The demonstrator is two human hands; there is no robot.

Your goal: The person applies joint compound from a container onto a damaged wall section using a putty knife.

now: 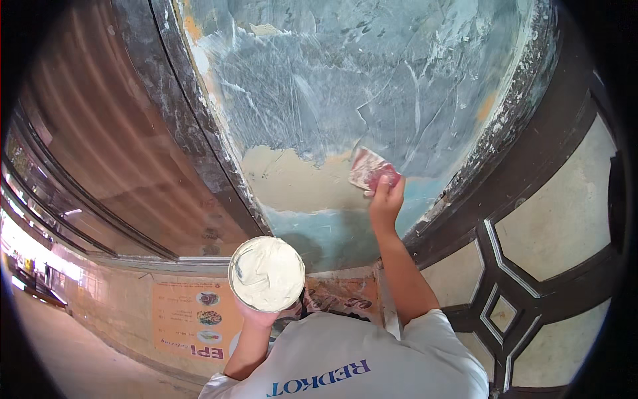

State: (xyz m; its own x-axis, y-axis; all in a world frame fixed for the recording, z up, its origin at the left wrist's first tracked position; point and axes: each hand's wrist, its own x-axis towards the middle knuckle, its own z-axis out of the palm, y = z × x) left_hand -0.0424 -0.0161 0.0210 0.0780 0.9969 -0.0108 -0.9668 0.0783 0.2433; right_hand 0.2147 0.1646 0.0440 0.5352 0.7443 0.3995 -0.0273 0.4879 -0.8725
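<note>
My right hand point(387, 203) grips a flat reddish putty scraper point(371, 170) smeared with pale filler. The scraper is against or very close to the wall panel point(306, 100), at the right end of a fresh cream patch of filler point(282, 181). Above the patch the panel is rough and grey-blue, with white streaks; below it runs a light blue band point(316, 225). Low on the left, my left hand point(258, 316) holds a round tub of cream putty point(267, 274) from beneath, mostly hidden by it. The putty's surface is swirled and nearly level with the rim.
Dark, paint-flecked frame posts point(199, 126) border the panel on both sides. To the left is a brown glazed panel point(126, 133); to the right, a dark lattice door point(485, 266) with pale insets. An orange poster point(193, 319) hangs on the low wall beside the tub.
</note>
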